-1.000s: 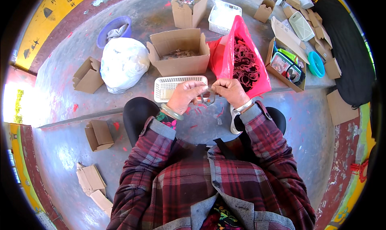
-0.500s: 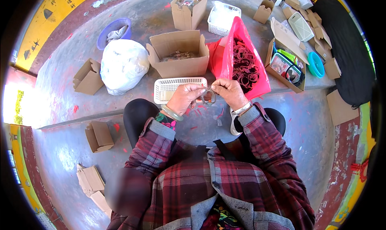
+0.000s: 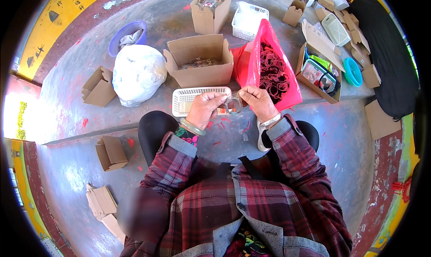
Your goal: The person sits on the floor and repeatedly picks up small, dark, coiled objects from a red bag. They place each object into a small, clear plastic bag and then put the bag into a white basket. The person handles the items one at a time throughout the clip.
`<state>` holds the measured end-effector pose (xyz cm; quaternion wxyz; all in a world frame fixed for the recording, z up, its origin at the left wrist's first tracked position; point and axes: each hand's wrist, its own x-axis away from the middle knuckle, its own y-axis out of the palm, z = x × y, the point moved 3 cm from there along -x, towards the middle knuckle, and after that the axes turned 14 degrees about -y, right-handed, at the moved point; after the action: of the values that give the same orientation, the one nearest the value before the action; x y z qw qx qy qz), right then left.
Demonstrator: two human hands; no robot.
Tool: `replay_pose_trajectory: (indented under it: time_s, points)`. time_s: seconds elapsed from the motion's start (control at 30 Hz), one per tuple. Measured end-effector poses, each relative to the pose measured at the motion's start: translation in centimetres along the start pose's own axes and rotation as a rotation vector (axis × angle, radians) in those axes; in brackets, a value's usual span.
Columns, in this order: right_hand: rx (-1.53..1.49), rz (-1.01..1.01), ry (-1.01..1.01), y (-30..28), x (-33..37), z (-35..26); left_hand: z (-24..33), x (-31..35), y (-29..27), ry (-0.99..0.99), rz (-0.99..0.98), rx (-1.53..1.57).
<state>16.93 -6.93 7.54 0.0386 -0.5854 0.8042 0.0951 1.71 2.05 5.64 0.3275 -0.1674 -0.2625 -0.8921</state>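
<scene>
Above the near floor, a small greyish looped band [image 3: 234, 105], like a thin cord or bracelet, hangs between my two hands. My left hand [image 3: 205, 108] pinches its left side between thumb and fingers. On the opposite side, my right hand [image 3: 259, 103] pinches the top edge with thumb and forefinger. Whether a clear wrapper surrounds the loop I cannot tell. Just behind my left hand is a white perforated basket [image 3: 178, 102], partly covered by that hand. A red plastic bag [image 3: 292, 91] full of dark and pinkish loops stands beyond my right hand.
Behind the basket stands an open cardboard box [image 3: 202, 75] with small packets. A stuffed white bag [image 3: 139, 75] and a purple basin [image 3: 117, 37] are to the left. At right, a carton [image 3: 316, 89] of mixed items sits beside a teal bowl [image 3: 353, 72]. A floor step [image 3: 85, 134] crosses ahead.
The loop has turned and now shows rounder and wider between my fingers. My hands have drawn very slightly apart; the surroundings stay the same.
</scene>
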Motion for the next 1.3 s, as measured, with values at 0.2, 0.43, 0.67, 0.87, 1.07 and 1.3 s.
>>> replay_pose_trajectory:
  time_s: [0.2,0.43,0.67,0.87,1.07,1.3]
  points:
    - [0.146,0.017,-0.005,-0.5,0.1,1.3,-0.3,-0.2,-0.5,-0.001,0.027,-0.099]
    - [0.143,0.072,-0.065,-0.4,0.2,1.0,0.1,0.2,-0.1,0.020,0.016,-0.082]
    - [0.155,0.049,-0.095,-0.1,0.1,-0.2,0.4,0.6,0.0,0.024,0.029,-0.061]
    - [0.222,0.074,-0.098,-0.2,0.0,-0.4,1.2,0.5,-0.1,0.048,0.135,-0.180]
    - [0.238,0.119,-0.121,-0.8,-0.4,-0.7,4.9,-0.8,-2.0,0.138,0.314,-0.122]
    - [0.263,0.084,-0.021,-0.7,-0.4,-0.4,8.3,-7.4,-4.6,0.056,0.269,0.317]
